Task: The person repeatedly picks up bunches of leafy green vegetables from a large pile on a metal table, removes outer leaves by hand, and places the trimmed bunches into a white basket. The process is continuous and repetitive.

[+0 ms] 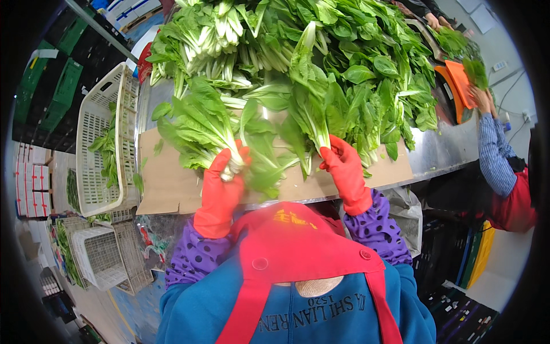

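Observation:
My left hand (223, 185), in an orange-red rubber glove, grips a bunch of leafy greens (200, 133) by the white stem ends. My right hand (343, 172), gloved the same way, holds the stem end of another leafy green (310, 112) between thumb and fingers. Loose blurred leaves (262, 159) lie or move between my hands over a cardboard sheet (169, 185). Beyond both hands a large heap of leafy greens (266, 47) covers much of the metal table.
A white plastic crate (99, 150) with some leaves stands at the left, with more crates (101, 258) below. At the right, a co-worker's hands (483, 101) hold greens near an orange device (455, 92). Another person's hands (436, 21) are at the far right. Metal table edge (447, 167) runs there.

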A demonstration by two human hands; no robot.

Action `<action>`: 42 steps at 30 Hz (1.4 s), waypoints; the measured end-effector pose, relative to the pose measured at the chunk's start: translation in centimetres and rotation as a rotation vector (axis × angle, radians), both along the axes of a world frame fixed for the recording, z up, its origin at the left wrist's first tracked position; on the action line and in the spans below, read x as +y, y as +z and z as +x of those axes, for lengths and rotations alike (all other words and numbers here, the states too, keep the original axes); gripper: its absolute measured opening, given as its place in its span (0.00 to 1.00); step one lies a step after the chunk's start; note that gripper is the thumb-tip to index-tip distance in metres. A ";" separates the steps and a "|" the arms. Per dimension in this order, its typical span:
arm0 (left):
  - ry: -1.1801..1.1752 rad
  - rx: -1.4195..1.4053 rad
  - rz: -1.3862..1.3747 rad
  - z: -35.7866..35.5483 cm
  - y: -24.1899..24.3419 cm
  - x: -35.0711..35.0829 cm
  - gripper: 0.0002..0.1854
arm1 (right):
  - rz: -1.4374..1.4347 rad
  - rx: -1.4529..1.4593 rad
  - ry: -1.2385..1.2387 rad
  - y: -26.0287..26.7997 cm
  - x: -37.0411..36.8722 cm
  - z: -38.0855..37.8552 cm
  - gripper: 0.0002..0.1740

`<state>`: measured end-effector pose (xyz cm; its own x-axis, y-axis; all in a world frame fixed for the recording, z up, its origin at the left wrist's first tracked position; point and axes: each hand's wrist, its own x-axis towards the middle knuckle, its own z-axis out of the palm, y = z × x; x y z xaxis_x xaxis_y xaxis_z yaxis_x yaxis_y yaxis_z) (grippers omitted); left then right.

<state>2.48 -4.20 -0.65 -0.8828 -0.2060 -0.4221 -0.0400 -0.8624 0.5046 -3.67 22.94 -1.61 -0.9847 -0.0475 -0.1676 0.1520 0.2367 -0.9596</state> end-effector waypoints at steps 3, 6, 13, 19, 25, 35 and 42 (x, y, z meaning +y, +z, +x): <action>-0.013 0.004 -0.026 -0.1 0.2 0.1 0.21 | -0.456 -0.216 0.024 1.4 0.3 0.5 0.28; -0.033 0.000 -0.016 0.0 0.3 0.2 0.22 | -0.639 -0.204 0.118 1.1 -0.3 0.4 0.27; -0.016 0.057 -0.034 0.4 0.2 0.0 0.23 | -0.742 -0.322 0.094 -0.5 -1.2 0.0 0.24; -0.005 0.054 0.027 0.8 0.1 -0.1 0.23 | -0.770 -0.444 0.114 -0.7 -2.4 -0.3 0.20; -0.028 0.060 0.106 1.0 1.1 0.6 0.25 | -0.657 -0.468 0.041 0.2 -3.7 -0.3 0.25; -0.230 0.038 -0.202 0.2 -2.4 2.9 0.16 | 0.000 0.124 0.230 2.8 -8.7 2.9 0.22; -0.207 0.123 -0.093 0.6 -2.3 2.8 0.18 | 0.013 0.392 0.271 3.4 -9.3 2.5 0.16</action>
